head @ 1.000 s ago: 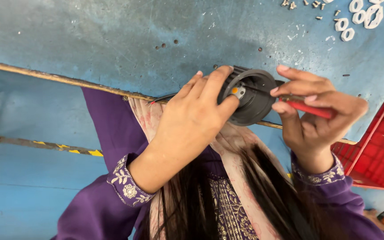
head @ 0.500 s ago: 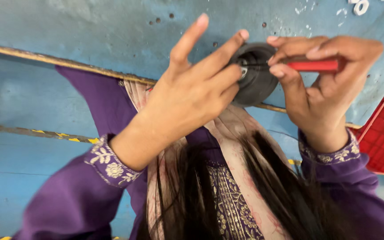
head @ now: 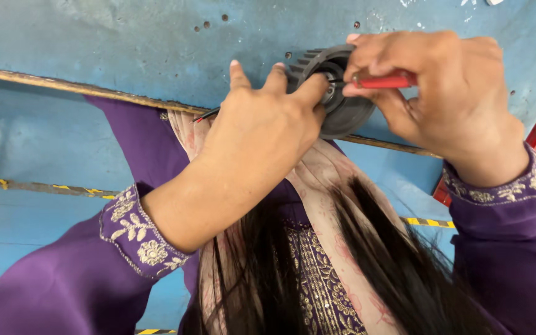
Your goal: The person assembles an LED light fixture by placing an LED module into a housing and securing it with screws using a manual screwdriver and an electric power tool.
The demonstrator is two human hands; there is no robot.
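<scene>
Raised toward twelve o'clock, the left hand (head: 262, 124) grips the finned round housing (head: 339, 93), right hand (head: 448, 93) pinching a red-handled screwdriver (head: 384, 80) into its centre, fastening unfinished.

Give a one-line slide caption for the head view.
Left hand steadies a round black finned part over a blue table while the right hand works a red-handled tool into its centre.

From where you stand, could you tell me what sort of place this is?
Probably a small assembly workshop: a worn blue workbench, a finned grey round part held at its edge, and a red-handled tool worked into it.
</scene>
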